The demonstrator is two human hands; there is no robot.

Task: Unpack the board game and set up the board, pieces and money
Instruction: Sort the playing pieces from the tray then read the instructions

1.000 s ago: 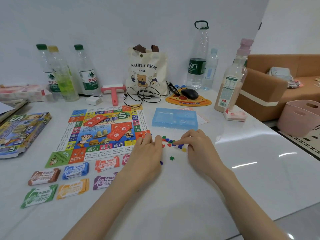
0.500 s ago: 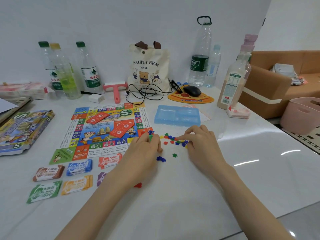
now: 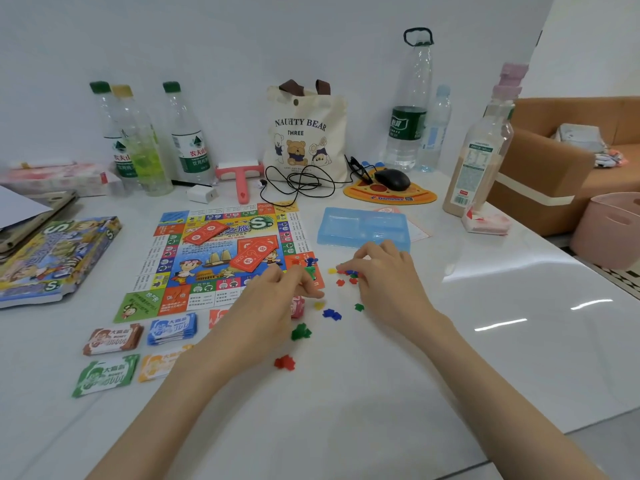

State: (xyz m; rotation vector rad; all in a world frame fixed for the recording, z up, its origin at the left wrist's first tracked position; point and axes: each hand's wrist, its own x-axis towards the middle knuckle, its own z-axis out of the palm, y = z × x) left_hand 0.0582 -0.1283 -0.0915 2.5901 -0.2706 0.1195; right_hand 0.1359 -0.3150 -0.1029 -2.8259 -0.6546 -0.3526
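Tiny, light coloured plastic pieces [image 3: 331,314], scattered on the glossy white table [image 3: 485,358] beside the printed board [image 3: 166,252], will likely skid, so nip their edges; the right hand [image 3: 391,278] pinches some with its fingers, while the left hand [image 3: 270,303] curls, its hold unclear.

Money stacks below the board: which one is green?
The green stack is leftmost in the row nearest the person. It lies just in front of the brown stack and left of the orange stack.

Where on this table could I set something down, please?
The table is bare right of the right hand, nearward of the tissue packet, and between the forearms. Crowded: bottles by the wall, board and money stacks left, pieces beside the left hand.
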